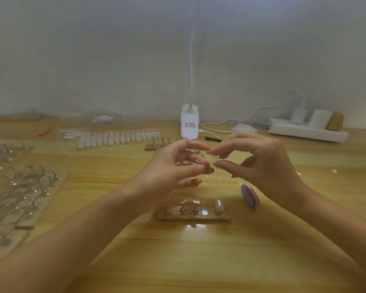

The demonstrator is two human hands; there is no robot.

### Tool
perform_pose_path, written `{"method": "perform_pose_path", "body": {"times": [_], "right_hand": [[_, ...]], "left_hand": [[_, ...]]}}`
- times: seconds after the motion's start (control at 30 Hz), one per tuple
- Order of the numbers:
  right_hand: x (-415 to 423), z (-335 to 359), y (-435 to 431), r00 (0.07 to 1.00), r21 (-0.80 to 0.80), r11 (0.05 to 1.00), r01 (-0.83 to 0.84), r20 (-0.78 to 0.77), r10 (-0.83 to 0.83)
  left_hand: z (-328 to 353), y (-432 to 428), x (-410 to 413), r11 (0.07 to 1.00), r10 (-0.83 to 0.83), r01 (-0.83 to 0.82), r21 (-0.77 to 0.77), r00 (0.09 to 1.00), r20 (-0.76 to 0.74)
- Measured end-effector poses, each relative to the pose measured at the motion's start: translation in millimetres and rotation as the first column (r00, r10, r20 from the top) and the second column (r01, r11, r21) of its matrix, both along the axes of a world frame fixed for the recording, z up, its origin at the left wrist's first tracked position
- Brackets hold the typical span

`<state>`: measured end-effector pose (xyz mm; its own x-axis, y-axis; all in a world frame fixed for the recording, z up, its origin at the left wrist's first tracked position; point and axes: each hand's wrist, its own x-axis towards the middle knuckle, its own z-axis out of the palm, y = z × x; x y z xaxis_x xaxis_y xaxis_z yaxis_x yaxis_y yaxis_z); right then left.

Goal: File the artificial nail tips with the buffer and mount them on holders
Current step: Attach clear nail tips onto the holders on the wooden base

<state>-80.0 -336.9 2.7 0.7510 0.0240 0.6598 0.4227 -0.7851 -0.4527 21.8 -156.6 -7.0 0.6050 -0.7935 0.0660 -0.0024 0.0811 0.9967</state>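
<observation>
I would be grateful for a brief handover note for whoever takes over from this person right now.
Right hand: pinches a clear nail tip between thumb and index finger, above the table.
Left hand: fingers curled, close to that tip; I cannot tell whether it grips anything.
Buffer: lies unheld on the table, right of the near holder strip.
Done: one mounted tip stands on the strip's rightmost holder.
Left: at least two holders on the strip carry no tip. Loose tips lie beyond the strip, and rows of tips further back.
</observation>
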Motion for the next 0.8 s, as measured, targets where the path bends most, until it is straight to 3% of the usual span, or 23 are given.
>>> {"method": "perform_pose_path", "body": {"times": [0.23,0.67,0.8], "right_hand": [[-1,0,4,0.999,-0.091,0.996,0.028,0.039,-0.024],[-2,7,6,0.999,-0.159,0.987,0.004,0.047,0.003],[-4,9,9,0.999,-0.105,0.993,-0.048,0.001,0.049]], "left_hand": [[8,-8,-3,0.992,-0.066,0.085,0.090,0.978,-0.197],[4,0,3,0.985,-0.142,0.147,0.088,0.988,-0.060],[5,2,3,0.987,-0.140,0.146,0.071,0.987,-0.082]]}}
